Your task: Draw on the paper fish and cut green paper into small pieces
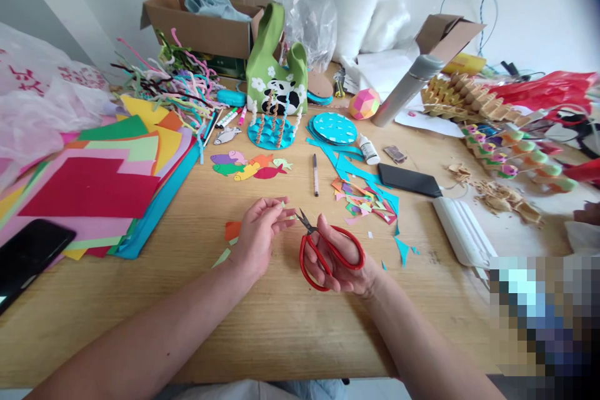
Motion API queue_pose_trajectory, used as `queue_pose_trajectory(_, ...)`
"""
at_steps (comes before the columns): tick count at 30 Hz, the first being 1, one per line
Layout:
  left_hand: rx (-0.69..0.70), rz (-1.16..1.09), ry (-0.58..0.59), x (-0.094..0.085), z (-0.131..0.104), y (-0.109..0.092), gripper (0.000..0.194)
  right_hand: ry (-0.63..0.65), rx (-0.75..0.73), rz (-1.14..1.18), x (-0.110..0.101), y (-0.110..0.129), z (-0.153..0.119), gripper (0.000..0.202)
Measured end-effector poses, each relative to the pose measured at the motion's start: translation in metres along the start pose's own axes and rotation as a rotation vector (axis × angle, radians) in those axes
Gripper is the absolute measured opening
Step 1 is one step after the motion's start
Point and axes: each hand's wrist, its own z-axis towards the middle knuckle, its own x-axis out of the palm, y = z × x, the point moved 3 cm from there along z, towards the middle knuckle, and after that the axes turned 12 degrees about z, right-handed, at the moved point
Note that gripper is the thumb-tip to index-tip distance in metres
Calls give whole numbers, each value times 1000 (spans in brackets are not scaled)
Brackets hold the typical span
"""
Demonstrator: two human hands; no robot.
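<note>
Between the thumb and fingers of my left hand (257, 231) is a tiny pale green piece (282, 204), mostly hidden by the fingertips. My right hand (349, 272) grips red-handled scissors (310, 231), fingers through the loops. Their blades are slightly parted and point at my left fingertips. Beside my left hand lie an orange scrap (231, 230) and a pale green strip (222, 257). Beyond it is a cluster of coloured fish cutouts (248, 167). A pen (315, 175) lies past the scissors, and many-coloured offcuts (365, 200) are scattered to the right.
Coloured sheets (89, 187) and a black phone (35, 256) are at left. Behind stand a blue disc with twisted posts (272, 131), a green panda bag (267, 69) and blue discs (335, 129). A grey bottle (407, 90), glue bottle (369, 150) and white power strip (462, 231) are right.
</note>
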Motion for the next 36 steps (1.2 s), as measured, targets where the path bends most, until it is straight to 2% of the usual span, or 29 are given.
queue_pose_trajectory(7,-34,-55,64,2,1,-2,19,-5,12,-2,0,1,1,73)
queue_pose_trajectory(11,-22,-31,30,-1,3,-2,18,-5,1,-9,1,2,0,72)
queue_pose_trajectory(15,8,20,-1,-4,6,-2,18,-64,-32,-73,4,2,-1,71)
queue_pose_trajectory(17,21,52,0,-4,7,-2,18,-144,-122,-138,6,4,-2,68)
queue_pose_trajectory(21,21,84,17,-4,6,-2,19,-356,-520,-388,10,14,-10,58)
queue_pose_trajectory(23,12,93,24,-3,5,-1,20,-359,-632,-468,14,16,-13,55)
queue_pose_trajectory(27,4,119,16,-2,4,-1,19,-298,-646,-508,17,15,-13,49)
queue_pose_trajectory(36,26,190,-74,-6,3,-5,16,-382,-703,-569,12,15,-11,42)
